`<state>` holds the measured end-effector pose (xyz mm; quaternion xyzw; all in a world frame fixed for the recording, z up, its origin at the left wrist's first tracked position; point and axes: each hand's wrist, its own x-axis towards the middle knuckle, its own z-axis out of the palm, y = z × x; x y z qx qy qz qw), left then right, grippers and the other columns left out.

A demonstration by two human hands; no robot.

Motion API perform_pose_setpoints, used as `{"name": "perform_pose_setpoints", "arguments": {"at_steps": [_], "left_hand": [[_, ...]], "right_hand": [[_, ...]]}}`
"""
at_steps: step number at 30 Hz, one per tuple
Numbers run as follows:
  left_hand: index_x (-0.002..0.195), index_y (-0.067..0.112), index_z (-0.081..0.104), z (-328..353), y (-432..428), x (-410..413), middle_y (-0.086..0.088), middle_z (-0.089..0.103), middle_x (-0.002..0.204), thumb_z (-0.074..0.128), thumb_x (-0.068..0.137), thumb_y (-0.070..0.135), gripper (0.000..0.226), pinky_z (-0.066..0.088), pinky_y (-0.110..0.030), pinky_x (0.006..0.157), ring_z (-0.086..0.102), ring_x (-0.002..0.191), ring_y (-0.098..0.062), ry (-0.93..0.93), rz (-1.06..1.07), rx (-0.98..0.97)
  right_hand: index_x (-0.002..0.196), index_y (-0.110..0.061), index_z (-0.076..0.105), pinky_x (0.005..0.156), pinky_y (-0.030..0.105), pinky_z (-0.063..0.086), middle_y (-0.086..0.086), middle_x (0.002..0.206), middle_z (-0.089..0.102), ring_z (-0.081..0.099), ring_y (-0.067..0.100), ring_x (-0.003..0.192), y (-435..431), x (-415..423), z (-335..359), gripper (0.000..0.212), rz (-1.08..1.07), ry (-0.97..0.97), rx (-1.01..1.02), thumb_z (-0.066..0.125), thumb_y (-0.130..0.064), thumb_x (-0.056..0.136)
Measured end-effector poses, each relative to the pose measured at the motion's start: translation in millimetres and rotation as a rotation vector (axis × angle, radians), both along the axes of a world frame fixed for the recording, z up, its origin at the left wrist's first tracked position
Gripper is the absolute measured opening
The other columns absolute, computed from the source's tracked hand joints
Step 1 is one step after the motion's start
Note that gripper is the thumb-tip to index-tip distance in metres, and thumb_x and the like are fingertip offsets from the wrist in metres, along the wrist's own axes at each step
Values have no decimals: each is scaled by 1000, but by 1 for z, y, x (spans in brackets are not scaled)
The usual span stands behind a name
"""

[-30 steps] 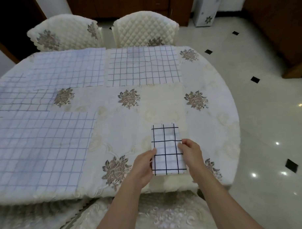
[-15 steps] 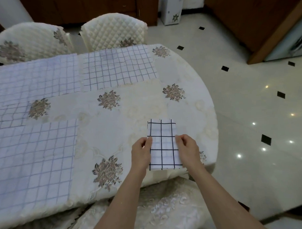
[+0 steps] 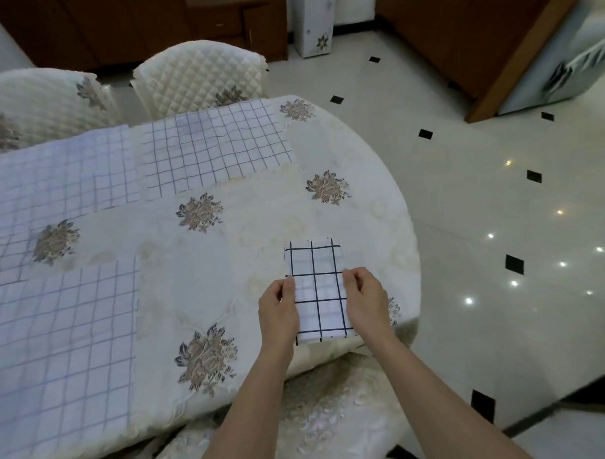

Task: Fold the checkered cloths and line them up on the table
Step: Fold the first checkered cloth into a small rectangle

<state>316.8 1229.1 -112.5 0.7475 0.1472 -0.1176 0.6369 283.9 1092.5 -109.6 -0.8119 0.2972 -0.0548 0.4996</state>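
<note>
White cloth [image 3: 318, 290] with dark checks, folded small, lying on counter [image 3: 260, 237] at lower centre of frame, near the rim. Pinched at both long sides: left grip [image 3: 278, 314] and right grip [image 3: 365, 302], each narrow on fabric. Square the edges, press creases flat, set parallel to the rim, leaving room for spread cloths [image 3: 216, 146] from left and upper centre.

left hand [image 3: 278, 311], right hand [image 3: 365, 301]: curled fingers
</note>
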Motion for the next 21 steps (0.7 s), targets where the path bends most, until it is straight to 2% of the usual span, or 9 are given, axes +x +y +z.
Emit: {"name": "perform_pose_setpoints", "arguments": {"at_steps": [2,5,9,14,17,21], "left_hand": [[85,-3,57,-1,-14,-1,-9,55,73,47,104,31,41,39,-30,61,47,66,-14,7,-12,-12],[84,1,61,2,-38,-3,-13,64,77,46,104,28,37,43,-31,61,53,66,-14,-12,-54,-20],[77,8,59,5,-80,-6,-1,61,71,46,104,25,34,42,-26,59,52,64,-11,-22,-117,-18],[79,4,60,3,-150,-13,-9,63,73,46,104,26,36,44,-28,61,54,66,-13,-53,-206,0],[81,4,62,2,-199,-16,-12,67,78,46,104,28,36,48,-34,63,57,69,-16,-59,-250,33],[84,7,65,3,-273,-20,-10,70,82,46,104,27,34,51,-36,66,60,71,-17,-23,-252,55]], "right_hand": [[89,-16,58,59,27,38,-2,71,56,48,12,65,-11,-5,1,28,-47,6,17,45,-36,104],[85,-14,57,56,23,37,0,70,55,46,12,63,-32,-13,3,35,-113,-4,28,43,-40,104],[81,-11,56,53,16,35,-2,67,53,45,11,61,-71,-25,5,34,-199,-50,6,46,-35,104],[77,-16,56,54,22,36,-5,64,52,45,10,60,-139,-40,3,32,-286,-77,10,48,-33,103],[76,-22,56,53,16,35,-9,65,53,45,6,59,-188,-46,-1,29,-304,-86,15,49,-31,103],[82,-15,61,59,18,40,-6,74,63,55,10,68,-263,-50,-7,27,-323,-62,43,51,-30,102]]}}
